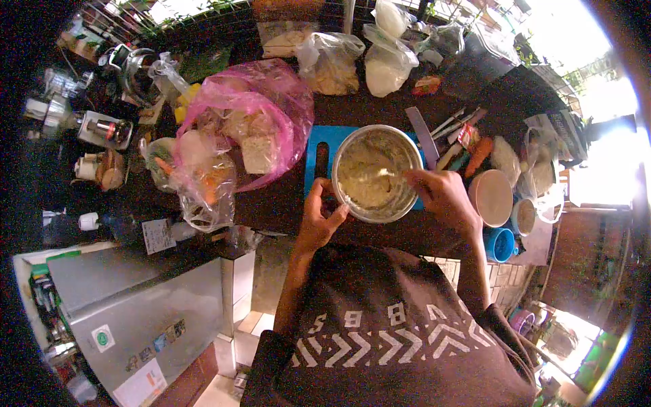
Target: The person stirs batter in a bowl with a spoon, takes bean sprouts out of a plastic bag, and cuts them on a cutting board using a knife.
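Observation:
A round metal bowl point(340, 148) with a pale, lumpy mixture point(369, 173) inside stands on a blue cutting board point(317, 144). My left hand point(321, 216) grips the bowl's lower left rim, thumb and fingers on either side of it. At the right rim, my right hand point(444, 200) is closed with its fingers over the bowl's edge. A blurred, shiny utensil point(385, 173) reaches from those fingers into the mixture; its handle is mostly hidden.
Left of the board lies a pink plastic bag point(291, 102) with pale blocks. Clear bags point(329, 61) line the back. Knives, a carrot point(479, 156), a round tan lid point(491, 198) and a blue cup point(499, 245) are at the right. A grey refrigerator point(156, 305) stands lower left.

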Tool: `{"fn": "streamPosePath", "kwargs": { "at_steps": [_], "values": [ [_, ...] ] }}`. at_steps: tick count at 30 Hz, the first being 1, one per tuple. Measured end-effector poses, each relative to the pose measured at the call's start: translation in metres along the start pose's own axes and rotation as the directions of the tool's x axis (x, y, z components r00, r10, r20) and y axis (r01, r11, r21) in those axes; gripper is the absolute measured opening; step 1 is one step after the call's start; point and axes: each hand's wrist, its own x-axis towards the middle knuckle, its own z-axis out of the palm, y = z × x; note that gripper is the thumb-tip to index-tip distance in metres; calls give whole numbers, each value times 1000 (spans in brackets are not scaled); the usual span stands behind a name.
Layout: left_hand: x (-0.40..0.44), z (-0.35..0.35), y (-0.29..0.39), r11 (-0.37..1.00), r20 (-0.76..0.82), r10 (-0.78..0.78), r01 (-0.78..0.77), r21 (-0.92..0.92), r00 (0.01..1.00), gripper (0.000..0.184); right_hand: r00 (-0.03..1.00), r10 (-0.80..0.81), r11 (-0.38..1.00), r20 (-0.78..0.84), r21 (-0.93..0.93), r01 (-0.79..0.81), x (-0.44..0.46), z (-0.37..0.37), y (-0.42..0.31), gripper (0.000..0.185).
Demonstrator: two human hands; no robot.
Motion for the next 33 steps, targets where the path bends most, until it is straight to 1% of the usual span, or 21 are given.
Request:
{"fn": "streamPosePath", "kwargs": {
  "at_steps": [3, 5, 6, 8, 10, 12, 16, 18, 19, 21, 22, 23, 24, 25, 26, 28, 29, 30, 31, 32, 33],
  "values": [
    [-1, -2, -1, 1000, -4, -22, 22, -21, 1000, 39, 1000, -23, 999, 0, -23, 23, 1, 5, -8, 18],
    [-3, -3, -3, 999, 23, -44, 45, -25, 999, 39, 998, 42, 997, -53, 61, -39, 1, -3, -17, 19],
    [-3, -2, -4, 1000, 5, -18, 18, -2, 1000, 39, 997, 48, 997, -55, 62, -44, 3, -3, -16, 19],
    [-1, 1, -3, 1000, -8, 13, -13, 15, 1000, 38, 994, 45, 998, -101, -46, -50, 11, -2, -9, 20],
    [3, -1, 2, 1000, 45, -2, 3, -27, 999, 36, 995, 31, 995, -99, -88, -40, 16, 7, 4, 19],
    [3, -1, -1, 999, 54, -11, 12, -33, 999, 35, 992, 5, 969, -123, -243, -35, 21, 13, 8, 17],
    [-1, 1, 1, 999, 28, -17, 18, -46, 999, 33, 996, 48, 957, -77, -283, -68, 20, 12, 1, 15],
    [0, 0, -1, 1000, 31, 6, -5, -30, 1000, 33, 994, -20, 971, -109, -239, -6, 17, 12, 3, 16],
    [0, 0, -3, 999, 35, 33, -32, -13, 999, 34, 994, -18, 971, -107, -239, -8, 17, 11, 3, 16],
    [-2, 3, -4, 1000, 20, 14, -14, -23, 1000, 34, 983, -88, 983, -164, -176, 59, 17, 11, 3, 16],
    [0, 3, -2, 1000, 14, 9, -8, -27, 1000, 35, 982, -86, 983, -166, -177, 56, 19, 12, 1, 16],
    [1, 3, -1, 1000, 7, 3, -3, -31, 1000, 35, 969, -112, 978, -219, -197, 69, 22, 16, -2, 18],
    [4, 1, 3, 1000, 48, 13, -13, 2, 999, 35, 952, -140, 973, -271, -217, 82, 25, 20, -2, 20],
    [6, 0, 5, 999, 88, 22, -26, 36, 996, 36, 982, -77, 948, -171, -318, 20, 25, 39, 18, 25],
    [8, -1, 4, 999, 87, 27, -30, 38, 996, 36, 981, -81, 948, -174, -318, 22, 26, 46, 20, 25],
    [10, -2, -2, 1000, 121, -14, 17, -17, 993, 37, 995, -103, 923, 18, -370, 102, 21, 57, 21, 30],
    [9, -1, -5, 1000, 119, -13, 15, -15, 993, 37, 998, -35, 965, 62, -257, 49, 21, 39, -13, 27],
    [8, 0, -8, 1000, 42, -4, 5, -23, 999, 37, 997, -36, 965, 61, -256, 50, 18, 29, -17, 27],
    [7, 0, -9, 1000, -32, 5, -6, -31, 999, 38, 992, -78, 974, 104, -202, 97, 15, 23, -18, 24],
    [7, -1, -9, 1000, -27, 5, -6, -29, 1000, 38, 983, -118, 979, 141, -147, 139, 12, 15, -20, 22],
    [7, -2, -8, 1000, -5, 22, -22, -11, 1000, 38, 982, -69, 981, 174, -166, 99, 13, 4, -26, 17]
  ]
}}
